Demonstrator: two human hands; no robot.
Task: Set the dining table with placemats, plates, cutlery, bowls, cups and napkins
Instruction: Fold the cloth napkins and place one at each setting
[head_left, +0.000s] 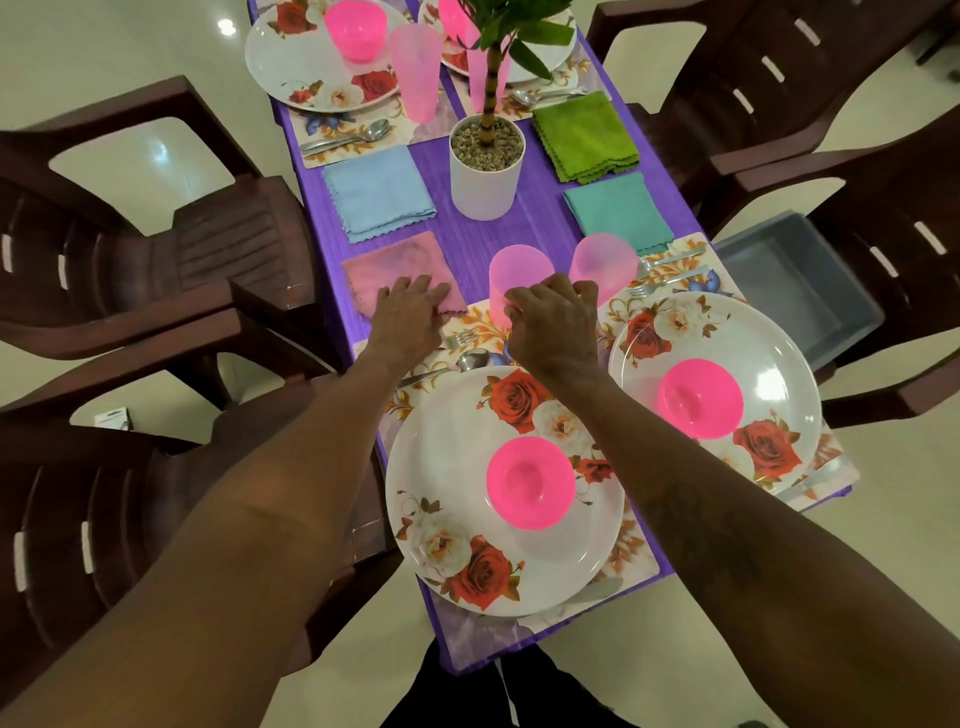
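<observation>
My left hand (408, 312) lies flat with straight fingers on the near corner of a pink napkin (400, 267) on the purple table (540, 218). Fingers of my right hand (556, 322) curl around the base of an upturned pale pink cup (519, 273). A second pink cup (605, 262) stands just right of it. Below my hands, two rose-patterned plates (457, 493) (779, 364) each carry an upturned bright pink bowl (530, 480) (698, 397). A fork (460, 339) and spoon (452, 364) lie on the floral placemat (478, 322) between my hands.
Blue (379, 192), green (584, 135) and teal (618, 210) napkins lie around a white potted plant (485, 166). Two more place settings with plates, bowls and cups sit at the far end. Dark brown chairs (156, 270) flank both sides; a grey tub (795, 291) rests on the right.
</observation>
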